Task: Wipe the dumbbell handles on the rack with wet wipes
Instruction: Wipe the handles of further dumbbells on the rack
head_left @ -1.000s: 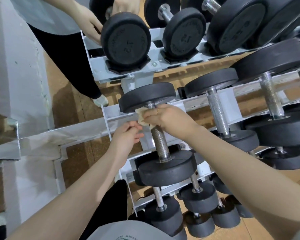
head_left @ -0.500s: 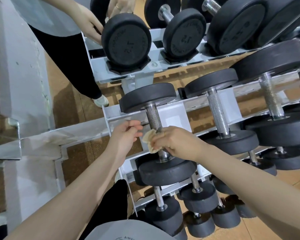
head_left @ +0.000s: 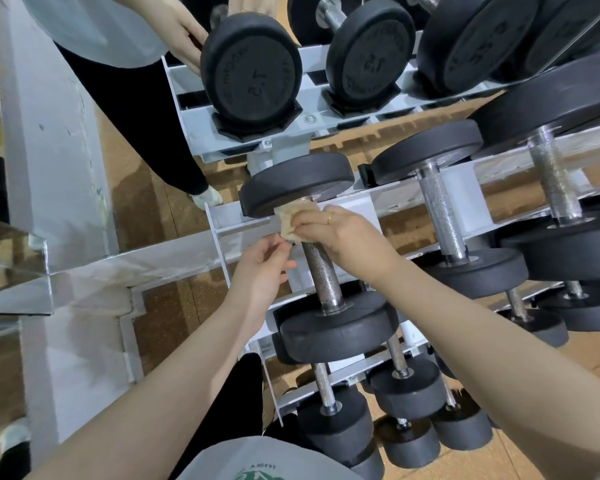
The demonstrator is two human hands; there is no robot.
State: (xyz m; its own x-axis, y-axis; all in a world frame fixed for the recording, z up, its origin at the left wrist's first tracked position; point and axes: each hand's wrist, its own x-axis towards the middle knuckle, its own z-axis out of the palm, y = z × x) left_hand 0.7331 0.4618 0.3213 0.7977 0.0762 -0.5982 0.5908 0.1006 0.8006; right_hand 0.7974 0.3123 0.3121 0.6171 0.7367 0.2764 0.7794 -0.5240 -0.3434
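A black dumbbell with a knurled steel handle (head_left: pixel 321 271) lies on the middle tier of the white rack (head_left: pixel 236 230). My right hand (head_left: pixel 347 237) grips the far end of that handle, just under the upper weight head (head_left: pixel 295 183), with a beige, soiled wet wipe (head_left: pixel 288 221) wrapped between palm and metal. My left hand (head_left: pixel 262 268) hovers just left of the handle, fingers loosely curled, fingertips near the wipe's lower edge; whether they touch it is unclear.
Another person stands at the top left, a hand (head_left: pixel 184 32) on the rack's top tier beside a large black dumbbell (head_left: pixel 252 72). More dumbbells (head_left: pixel 440 216) fill the tiers to the right and below. A white pillar (head_left: pixel 49 133) stands left.
My right hand slid the wipe down the handle towards the near head, then back up to the far end. My left hand stayed beside the handle.
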